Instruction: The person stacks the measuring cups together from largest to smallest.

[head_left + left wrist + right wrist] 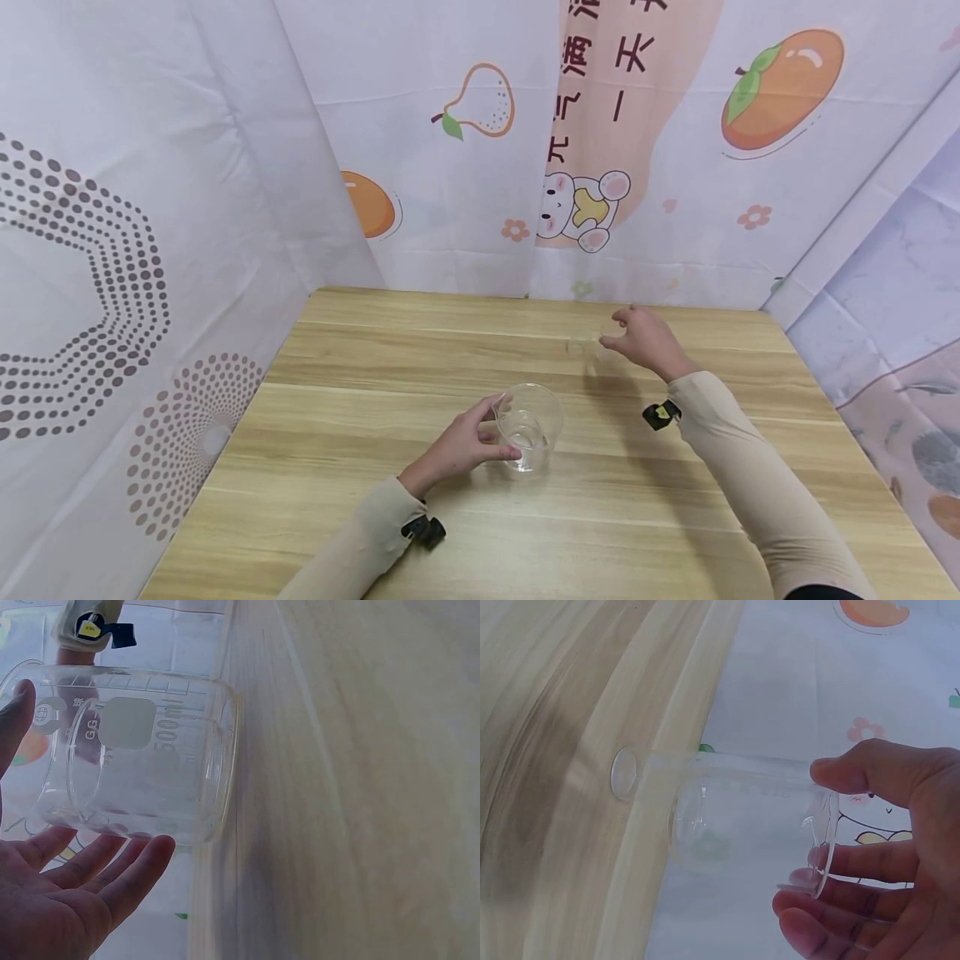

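Note:
My left hand (465, 442) grips a clear glass beaker (551, 417) from its left side, thumb and fingers spread around the wall. Its printed 500 ml mark shows in the left wrist view, and the beaker's base (229, 750) is close to the tabletop. A smaller glass rim (71, 761) shows inside it. Farther back, my right hand (648, 340) holds a smaller clear beaker (742, 825) near its rim, thumb on one side and fingers on the other. Behind that beaker in the right wrist view is another clear glass vessel (622, 774), its outline faint.
The wood-grain table (360, 350) meets a printed white curtain (450, 217) at its back edge. More cloth hangs at the left (225, 275) and the right (877, 317). Each wrist wears a small black camera mount.

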Motion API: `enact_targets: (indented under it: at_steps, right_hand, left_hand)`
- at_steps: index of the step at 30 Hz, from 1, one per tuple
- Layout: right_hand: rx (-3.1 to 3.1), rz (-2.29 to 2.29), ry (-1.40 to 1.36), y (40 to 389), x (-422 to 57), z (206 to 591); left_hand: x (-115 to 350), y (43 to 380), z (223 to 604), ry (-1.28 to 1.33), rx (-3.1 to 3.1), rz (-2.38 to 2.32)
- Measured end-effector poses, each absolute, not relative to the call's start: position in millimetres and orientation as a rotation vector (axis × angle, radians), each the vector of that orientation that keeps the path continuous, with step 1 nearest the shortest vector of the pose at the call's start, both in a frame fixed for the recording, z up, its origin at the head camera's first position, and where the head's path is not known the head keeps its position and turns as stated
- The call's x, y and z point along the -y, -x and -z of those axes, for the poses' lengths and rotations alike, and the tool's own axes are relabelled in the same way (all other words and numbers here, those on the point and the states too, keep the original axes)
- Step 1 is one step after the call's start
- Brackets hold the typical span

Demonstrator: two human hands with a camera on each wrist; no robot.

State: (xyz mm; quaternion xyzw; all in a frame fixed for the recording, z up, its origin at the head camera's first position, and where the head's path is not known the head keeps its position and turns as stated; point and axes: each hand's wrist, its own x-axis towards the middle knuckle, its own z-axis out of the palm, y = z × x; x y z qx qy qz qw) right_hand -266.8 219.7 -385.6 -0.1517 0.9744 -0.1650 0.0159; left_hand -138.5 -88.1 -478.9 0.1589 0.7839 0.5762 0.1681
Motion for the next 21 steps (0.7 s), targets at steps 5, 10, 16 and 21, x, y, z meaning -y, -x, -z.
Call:
enact_targets:
  at_steps: [5, 10, 16, 21]
  right_hand:
    - [-3.044, 0.515, 0.485, 264.9, -217.1, 381.8]
    - [-3.044, 0.521, 0.482, 262.8, -215.8, 380.1]
    - [-3.053, 0.538, 0.503, 260.2, -213.3, 377.1]
    - [-3.059, 0.552, 0.520, 258.4, -211.0, 373.1]
  left_hand:
    - [88.5, 138.1, 478.0, -0.457, -2.227, -1.637]
    - [88.5, 137.3, 478.0, -0.455, -2.227, -1.636]
    - [88.3, 137.6, 478.9, -0.448, -2.220, -1.633]
    - [88.2, 138.7, 477.7, -0.438, -2.211, -1.634]
